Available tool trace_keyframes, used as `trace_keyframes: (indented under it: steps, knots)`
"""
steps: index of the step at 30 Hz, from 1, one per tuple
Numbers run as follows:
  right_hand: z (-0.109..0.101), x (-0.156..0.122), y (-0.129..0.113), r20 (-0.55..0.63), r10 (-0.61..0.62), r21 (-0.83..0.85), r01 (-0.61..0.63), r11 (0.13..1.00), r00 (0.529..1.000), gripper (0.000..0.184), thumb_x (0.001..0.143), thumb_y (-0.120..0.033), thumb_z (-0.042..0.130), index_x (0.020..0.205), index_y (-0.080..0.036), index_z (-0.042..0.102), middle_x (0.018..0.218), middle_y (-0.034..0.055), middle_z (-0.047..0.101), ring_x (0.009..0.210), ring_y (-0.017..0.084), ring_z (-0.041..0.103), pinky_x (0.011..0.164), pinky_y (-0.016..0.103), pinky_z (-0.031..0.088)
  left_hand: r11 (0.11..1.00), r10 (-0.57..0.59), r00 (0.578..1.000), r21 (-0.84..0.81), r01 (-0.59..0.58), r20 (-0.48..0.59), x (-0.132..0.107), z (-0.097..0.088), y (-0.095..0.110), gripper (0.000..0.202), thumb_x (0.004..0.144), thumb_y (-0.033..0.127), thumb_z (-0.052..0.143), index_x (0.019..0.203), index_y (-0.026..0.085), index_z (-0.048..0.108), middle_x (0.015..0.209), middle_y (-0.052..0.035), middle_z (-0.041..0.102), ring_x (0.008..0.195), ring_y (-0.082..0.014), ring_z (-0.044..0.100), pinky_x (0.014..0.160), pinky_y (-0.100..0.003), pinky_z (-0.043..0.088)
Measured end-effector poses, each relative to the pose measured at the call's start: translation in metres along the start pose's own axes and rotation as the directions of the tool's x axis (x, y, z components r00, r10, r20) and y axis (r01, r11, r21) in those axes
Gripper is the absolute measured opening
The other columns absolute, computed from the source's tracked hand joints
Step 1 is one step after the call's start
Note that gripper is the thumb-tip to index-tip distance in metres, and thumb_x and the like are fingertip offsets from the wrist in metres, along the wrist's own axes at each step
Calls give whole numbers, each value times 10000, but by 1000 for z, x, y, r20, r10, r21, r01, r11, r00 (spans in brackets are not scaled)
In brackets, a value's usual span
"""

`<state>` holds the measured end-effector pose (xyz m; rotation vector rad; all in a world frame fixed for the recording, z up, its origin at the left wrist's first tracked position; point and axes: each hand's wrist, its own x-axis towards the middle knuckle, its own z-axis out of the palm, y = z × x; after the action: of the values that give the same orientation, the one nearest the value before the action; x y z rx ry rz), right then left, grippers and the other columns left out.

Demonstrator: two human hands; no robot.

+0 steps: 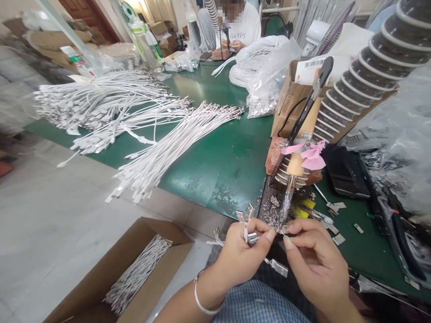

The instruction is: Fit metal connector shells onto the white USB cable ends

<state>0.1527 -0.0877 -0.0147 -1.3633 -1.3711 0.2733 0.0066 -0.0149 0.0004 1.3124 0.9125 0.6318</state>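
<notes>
My left hand [247,251] is closed around several white cables whose metal USB plugs [249,212] stick out past the fingers. One more plug [279,268] dangles below that hand. Pinched between the thumb and fingertips of my right hand [313,255] is a small metal connector piece [285,229], partly hidden by the fingers. Both hands meet right under the tip of a soldering iron [288,197], which is fixed pointing down and has a wooden handle tied with pink cloth [311,154]. The exact contact at the tip is too small to make out.
Bundles of white cables [182,148] lie across the green table [218,166]. A cardboard box [151,251] with cables stands at lower left. A ribbed hose [363,76], bricks [274,154], a black phone [346,172] and loose metal pieces [339,239] are at right. Another person [239,22] sits across.
</notes>
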Motion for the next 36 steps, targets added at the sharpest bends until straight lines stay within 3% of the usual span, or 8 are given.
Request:
trace_keyframes:
  steps: [21,36]
  knots:
    - [-1,1,-1,9,-19,-40,19,999,1000,153,856,-71,613,835,-221,592,937,27,589,860,153,616,709,263,535,999,37,999,1,-37,-11,1,0,4,192,839,298,656,744,131,656,620,-5,586,556,-100,493,534,-202,412]
    - [-5,-10,1,89,-31,-18,33,999,996,152,849,-62,609,863,-213,595,958,47,585,850,162,645,712,279,572,997,42,998,68,-46,54,-8,-5,-7,207,895,303,595,774,142,645,639,0,568,580,-104,456,548,-213,365]
